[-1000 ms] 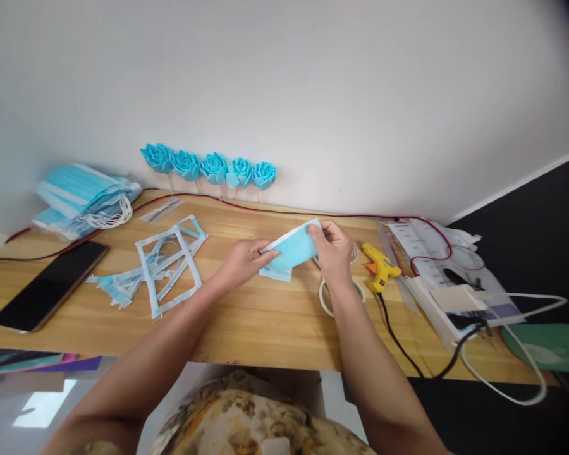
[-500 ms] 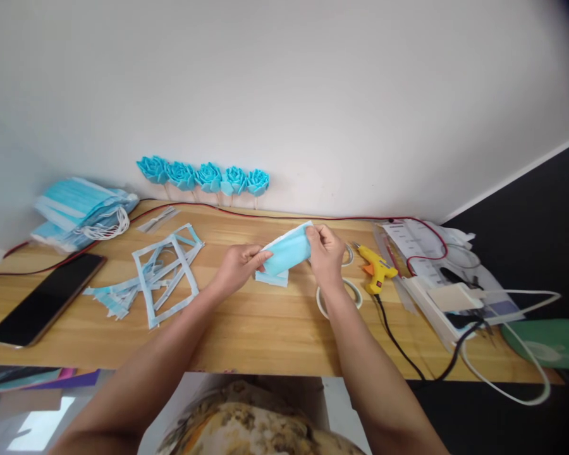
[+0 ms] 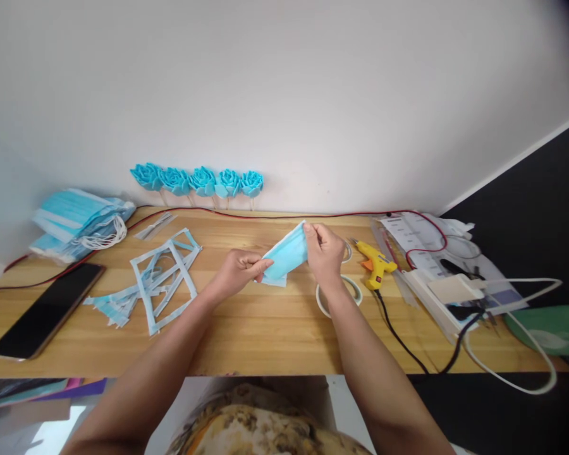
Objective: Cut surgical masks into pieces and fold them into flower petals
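Observation:
Stretched between my two hands, above the middle of the table, is a light blue piece of face mask fabric [image 3: 287, 254] with a white edge along its top. My left hand [image 3: 239, 270] pinches its lower left corner between thumb and fingers. At its upper right end, my right hand [image 3: 325, 248] grips it with the thumb in front. Another blue scrap [image 3: 277, 282] shows underneath, partly hidden by the held piece. Beneath my right wrist a roll of tape [image 3: 355, 292] lies on the table, and a second roll [image 3: 347, 253] is mostly covered by that hand.
Mask offcuts [image 3: 154, 284] and a phone [image 3: 47, 311] lie left, below a pile of face masks [image 3: 76, 218]. Several blue fabric flowers [image 3: 203, 181] on sticks lean against the wall. A yellow glue gun [image 3: 375, 264] and a power strip [image 3: 434, 303] with cables occupy the right.
The held fabric tilts a little more steeply, and the left hand sits slightly lower on its corner. The whole view has shifted slightly. Both hands keep their grip.

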`<state>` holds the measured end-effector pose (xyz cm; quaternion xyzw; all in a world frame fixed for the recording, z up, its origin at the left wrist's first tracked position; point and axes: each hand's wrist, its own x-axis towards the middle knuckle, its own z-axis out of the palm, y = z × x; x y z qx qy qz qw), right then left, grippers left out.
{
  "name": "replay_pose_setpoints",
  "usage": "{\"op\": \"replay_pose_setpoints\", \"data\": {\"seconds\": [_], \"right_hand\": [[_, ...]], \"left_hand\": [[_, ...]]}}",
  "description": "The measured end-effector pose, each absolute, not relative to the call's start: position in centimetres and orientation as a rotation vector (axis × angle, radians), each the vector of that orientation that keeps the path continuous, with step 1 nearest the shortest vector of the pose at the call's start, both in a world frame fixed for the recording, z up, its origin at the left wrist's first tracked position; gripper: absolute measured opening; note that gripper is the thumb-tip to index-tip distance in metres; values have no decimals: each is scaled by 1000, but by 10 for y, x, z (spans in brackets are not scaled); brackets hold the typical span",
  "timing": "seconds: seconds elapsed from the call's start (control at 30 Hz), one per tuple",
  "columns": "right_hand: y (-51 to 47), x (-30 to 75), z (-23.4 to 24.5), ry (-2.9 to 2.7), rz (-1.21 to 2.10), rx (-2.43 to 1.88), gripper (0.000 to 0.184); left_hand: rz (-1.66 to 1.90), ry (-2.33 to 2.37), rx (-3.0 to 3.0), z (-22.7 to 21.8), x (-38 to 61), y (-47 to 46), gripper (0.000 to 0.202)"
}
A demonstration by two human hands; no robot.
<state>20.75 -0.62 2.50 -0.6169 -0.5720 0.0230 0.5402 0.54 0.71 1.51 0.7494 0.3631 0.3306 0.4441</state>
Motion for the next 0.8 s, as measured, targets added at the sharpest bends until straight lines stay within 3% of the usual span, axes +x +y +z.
{"op": "replay_pose_setpoints", "data": {"seconds": [0.13, 0.37, 0.57, 0.67, 0.8], "right_hand": [[-9, 209, 28, -1404, 107, -1418, 38], [-16, 197, 27, -1702, 39, -1310, 32], [-19, 183, 23, -1898, 90, -1224, 29], [-21, 182, 24, -1768, 225, -1182, 20], [-16, 183, 21, -1493, 672, -1111, 46]], "left_hand": [[785, 899, 1796, 12, 5, 10, 50], [1030, 922, 1676, 24, 4, 7, 47], [938, 887, 1785, 19, 13, 3, 28], [963, 840, 1581, 15, 16, 3, 30], [1131, 854, 1176, 11, 13, 7, 35]]}}
